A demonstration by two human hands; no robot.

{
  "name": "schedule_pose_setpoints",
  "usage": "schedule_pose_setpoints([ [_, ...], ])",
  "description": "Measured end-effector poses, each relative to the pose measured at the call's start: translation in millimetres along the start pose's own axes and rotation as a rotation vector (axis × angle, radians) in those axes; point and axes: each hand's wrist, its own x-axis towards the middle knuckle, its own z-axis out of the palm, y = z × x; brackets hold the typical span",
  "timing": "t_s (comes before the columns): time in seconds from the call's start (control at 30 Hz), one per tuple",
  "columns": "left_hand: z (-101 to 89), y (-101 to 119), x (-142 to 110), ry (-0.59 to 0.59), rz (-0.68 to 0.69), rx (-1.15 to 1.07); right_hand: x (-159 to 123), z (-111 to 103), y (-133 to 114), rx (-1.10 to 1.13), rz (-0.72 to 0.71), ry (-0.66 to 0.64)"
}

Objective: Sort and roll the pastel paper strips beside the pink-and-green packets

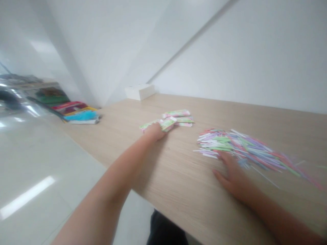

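My left hand reaches far out over the table, its fingers closed round the near end of a small flat packet with green and pink print. Similar packets lie in a loose pile just beyond and to the right of it. My right hand rests low at the near edge of a heap of thin coloured sticks, thumb and forefinger apart. White, green, purple, red and blue ones are mixed in the heap. Some fingers of both hands are hidden, and the picture is blurred.
A white box stands at the back of the wooden table, near the wall. Blue, red and yellow packages lie at the table's left end. Several loose sticks trail off to the right. Shiny floor shows at left.
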Motion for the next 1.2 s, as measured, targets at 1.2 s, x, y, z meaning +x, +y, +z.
schedule_pose_setpoints([
  [1.2,42.2,55,55,0.346,0.363,0.075,-7,0,-6,0.041,0.078,-0.112],
])
